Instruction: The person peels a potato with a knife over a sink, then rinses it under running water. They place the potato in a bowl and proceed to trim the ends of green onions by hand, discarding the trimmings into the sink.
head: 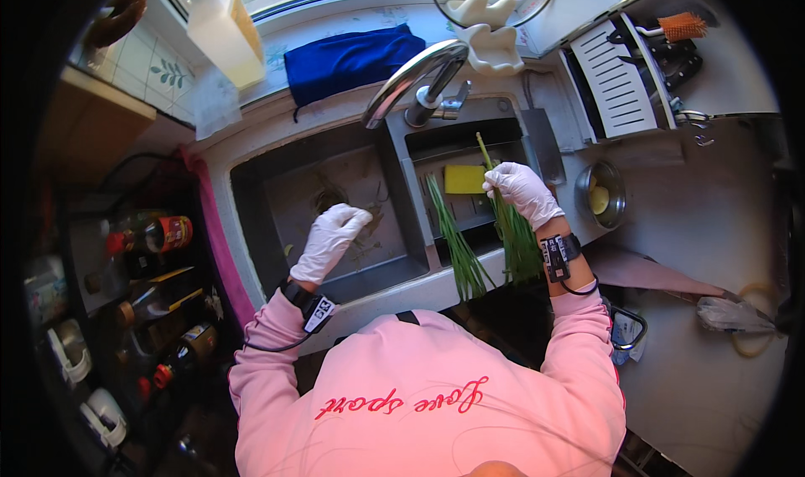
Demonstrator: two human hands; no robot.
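My right hand [523, 190], in a white glove, grips a bunch of long green leafy vegetables [519, 244] over the right basin of the sink. One pale stalk end sticks up past my fingertips, while the leaves hang down across the sink's front rim. Beside it, a second bundle of thin green leaves [458, 247] lies over the same rim, apart from the hand. A yellow sponge [464, 179] sits just left of my right fingers. Also gloved, my left hand [333, 238] is above the left basin [302, 168], fingertips pinched together with nothing visible between them. Plant scraps [330, 192] lie beneath it.
A chrome faucet [418, 87] arches over the divider. Right of the sink are a cleaver [542, 143], a metal bowl [619, 194] with pale yellow pieces and a knife rack [613, 80]. Bottles [170, 235] stand at left. A blue cloth [352, 61] lies behind.
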